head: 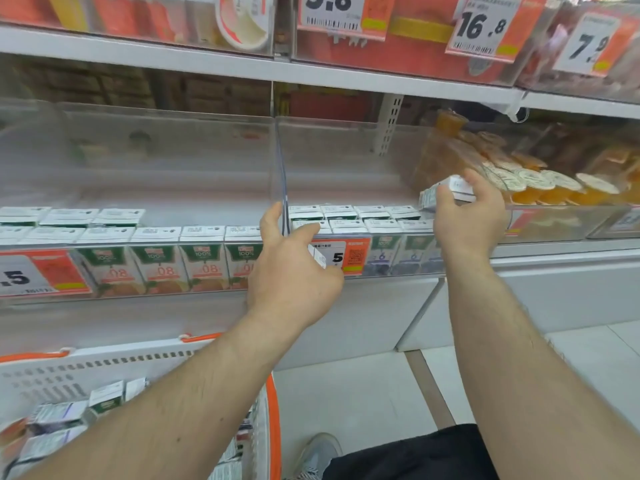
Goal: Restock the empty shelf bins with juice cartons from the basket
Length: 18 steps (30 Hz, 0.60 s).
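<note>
Now, looking down from the head view, our right hand (467, 209) grips a juice carton (446, 190) above the right bin (349, 237), our left hand (294, 268) clutches another carton (317, 255); next we lower both in beside the rows.

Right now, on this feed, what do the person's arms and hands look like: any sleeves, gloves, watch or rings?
Both forearms are bare all the way to the frame edge, with no sleeve showing. The left hand and the right hand wear no gloves. No watch or band is on either wrist, and no ring shows on the visible fingers. Some arm hair is visible.
</note>
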Tool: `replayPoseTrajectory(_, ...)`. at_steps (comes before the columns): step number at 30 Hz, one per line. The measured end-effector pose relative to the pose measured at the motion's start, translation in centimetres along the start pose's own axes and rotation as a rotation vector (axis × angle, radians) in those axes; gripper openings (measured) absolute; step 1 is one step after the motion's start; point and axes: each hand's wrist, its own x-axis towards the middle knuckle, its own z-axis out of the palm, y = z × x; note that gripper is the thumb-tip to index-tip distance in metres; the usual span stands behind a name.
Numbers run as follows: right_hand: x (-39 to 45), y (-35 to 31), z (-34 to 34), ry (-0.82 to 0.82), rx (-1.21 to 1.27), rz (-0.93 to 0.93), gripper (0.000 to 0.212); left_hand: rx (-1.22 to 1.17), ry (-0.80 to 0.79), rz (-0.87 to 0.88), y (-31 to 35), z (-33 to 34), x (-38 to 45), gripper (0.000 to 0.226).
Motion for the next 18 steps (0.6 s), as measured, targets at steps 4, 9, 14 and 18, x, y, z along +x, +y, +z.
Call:
replayPoseTrajectory(4, 0.6, 0.3, 0.5, -0.170, -0.322, -0.056, 0.042, 0.007, 0.003, 0.008, -0.2, 0.1, -0.1, 0.057)
replayPoseTrajectory(9, 1.6, -0.6, 0.7, -0.417, -0.679, -0.074, 0.041, -0.013, 0.005, 0.019, -0.4, 0.3, -0.1, 0.058)
replayPoseTrajectory(14, 1.5, -1.0, 1.1, -0.529, -0.880, -0.070, 0.047, -0.022, -0.001, 0.008, -0.3, 0.2, -0.2, 0.057)
replayPoseTrajectory(18, 1.0, -1.5, 1.7, -0.614, -1.022, -0.014, 0.058, -0.074, -0.021, 0.030, -0.4, 0.0, -0.1, 0.061)
